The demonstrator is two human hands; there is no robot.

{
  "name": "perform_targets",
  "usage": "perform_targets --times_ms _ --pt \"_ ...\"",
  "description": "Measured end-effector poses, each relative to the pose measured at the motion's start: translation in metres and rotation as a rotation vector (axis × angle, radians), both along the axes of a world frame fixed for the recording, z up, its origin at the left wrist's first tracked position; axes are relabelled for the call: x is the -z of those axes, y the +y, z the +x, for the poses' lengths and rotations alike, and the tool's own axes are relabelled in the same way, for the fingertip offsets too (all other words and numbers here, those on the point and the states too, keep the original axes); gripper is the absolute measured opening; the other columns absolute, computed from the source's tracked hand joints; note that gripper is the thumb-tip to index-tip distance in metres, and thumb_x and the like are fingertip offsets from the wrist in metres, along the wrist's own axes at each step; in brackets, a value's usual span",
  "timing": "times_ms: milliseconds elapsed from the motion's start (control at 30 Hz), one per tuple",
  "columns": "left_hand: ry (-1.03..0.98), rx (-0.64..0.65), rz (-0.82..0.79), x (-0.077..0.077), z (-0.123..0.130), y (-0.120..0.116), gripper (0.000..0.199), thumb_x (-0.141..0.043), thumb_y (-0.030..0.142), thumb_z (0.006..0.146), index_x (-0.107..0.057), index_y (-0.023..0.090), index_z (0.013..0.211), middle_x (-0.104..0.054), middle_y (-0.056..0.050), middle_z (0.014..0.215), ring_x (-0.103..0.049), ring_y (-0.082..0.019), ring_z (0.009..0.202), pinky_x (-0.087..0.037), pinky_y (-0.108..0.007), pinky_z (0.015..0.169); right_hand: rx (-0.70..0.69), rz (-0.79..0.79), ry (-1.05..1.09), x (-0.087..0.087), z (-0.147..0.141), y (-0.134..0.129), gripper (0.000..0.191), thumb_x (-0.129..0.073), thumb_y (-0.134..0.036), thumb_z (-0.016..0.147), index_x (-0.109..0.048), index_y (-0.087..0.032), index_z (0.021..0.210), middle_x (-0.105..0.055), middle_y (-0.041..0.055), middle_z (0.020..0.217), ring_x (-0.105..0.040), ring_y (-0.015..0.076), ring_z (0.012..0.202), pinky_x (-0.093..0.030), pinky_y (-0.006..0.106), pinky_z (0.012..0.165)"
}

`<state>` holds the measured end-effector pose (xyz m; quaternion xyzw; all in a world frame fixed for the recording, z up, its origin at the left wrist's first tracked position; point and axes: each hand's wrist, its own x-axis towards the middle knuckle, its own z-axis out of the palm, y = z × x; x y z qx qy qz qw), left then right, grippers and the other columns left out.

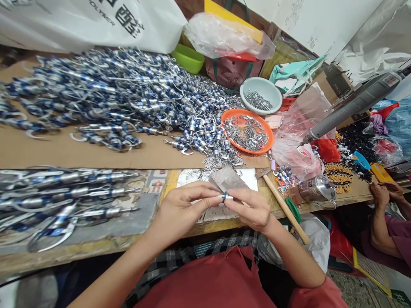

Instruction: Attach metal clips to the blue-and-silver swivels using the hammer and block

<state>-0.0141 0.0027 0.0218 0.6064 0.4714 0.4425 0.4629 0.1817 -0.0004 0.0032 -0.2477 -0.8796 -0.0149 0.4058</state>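
Note:
My left hand (188,205) and my right hand (250,207) meet at the table's front edge. Between their fingertips is a small silver part with a blue band (226,196), pinched from both sides. Just behind them a grey metal block (226,176) rests on white paper (189,177), partly hidden by my fingers. Small flat metal pieces are scattered behind the block. To the right lies a hammer (284,205) with a wooden handle, its head beside the paper.
A large heap of blue-and-silver assemblies (128,90) covers the left and back. Beyond the block stand an orange tray (271,143) and a pale bowl (278,105), both holding metal parts. A grey power screwdriver (353,105) hangs at right, above a metal mug (310,190). Another person's hands (383,194) are far right.

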Motion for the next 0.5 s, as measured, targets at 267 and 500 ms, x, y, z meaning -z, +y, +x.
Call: perform_targets --times_ms 267,500 --pt "0.151 -0.056 0.266 -0.001 0.001 -0.008 0.017 -0.057 0.028 0.074 -0.072 0.024 0.068 -0.073 -0.004 0.081 -0.067 -0.02 0.077 -0.053 -0.03 0.076 0.046 -0.102 0.079 -0.001 -0.006 -0.008 0.036 -0.051 -0.006 0.081 -0.062 -0.024 0.11 -0.068 0.0071 0.102 -0.065 0.0154 0.089 -0.056 0.024 0.071" --pt "-0.036 -0.075 -0.067 0.004 0.004 -0.008 0.016 -0.062 0.035 0.071 -0.07 0.022 0.066 -0.072 -0.003 0.072 -0.065 -0.02 0.068 -0.054 -0.029 0.067 0.123 -0.303 0.222 -0.005 -0.019 -0.012 0.02 -0.058 -0.015 0.081 -0.069 -0.023 0.095 -0.07 0.0052 0.09 -0.066 0.0129 0.077 -0.056 0.021 0.068"
